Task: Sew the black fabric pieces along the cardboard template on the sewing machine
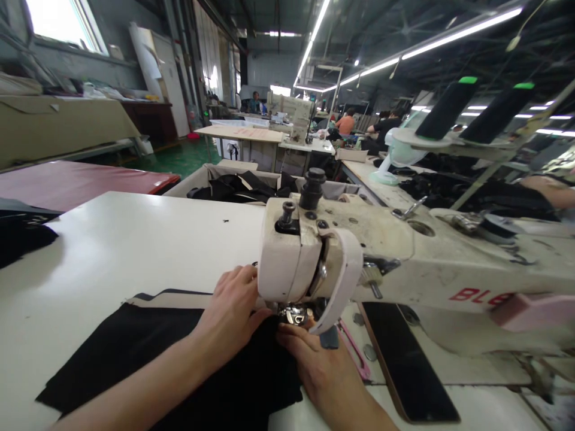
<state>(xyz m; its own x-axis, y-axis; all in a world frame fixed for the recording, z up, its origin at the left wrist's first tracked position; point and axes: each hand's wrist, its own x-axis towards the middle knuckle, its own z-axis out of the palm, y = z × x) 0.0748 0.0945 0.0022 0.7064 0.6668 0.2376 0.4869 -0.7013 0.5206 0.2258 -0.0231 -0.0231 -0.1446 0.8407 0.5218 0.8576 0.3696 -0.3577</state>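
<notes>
Cloth [148, 329], black, lies under both hands at the presser foot [294, 314], its longer spread seeming to run from there to the near left. Left of the foot the left hand [238, 305] is half-curled over the cloth; just as near, on its right, the right hand [323, 362] touches it with bent fingers, though whether either pinches I cannot tell. Above the foot the machine head [287, 257] crowds the fingers; a pink tool [363, 371] and phone [408, 359] lie to its right.

Fabric [112, 353] plain blk w/ beige strip [175, 299], sewing mach [390, 239] off-white w/ red lettering [471, 296], tabletop [135, 245] plain wht, phone [404, 359] blk w/ brownish edge, thread cones [444, 111] blk w/ grn tops [468, 80].
</notes>
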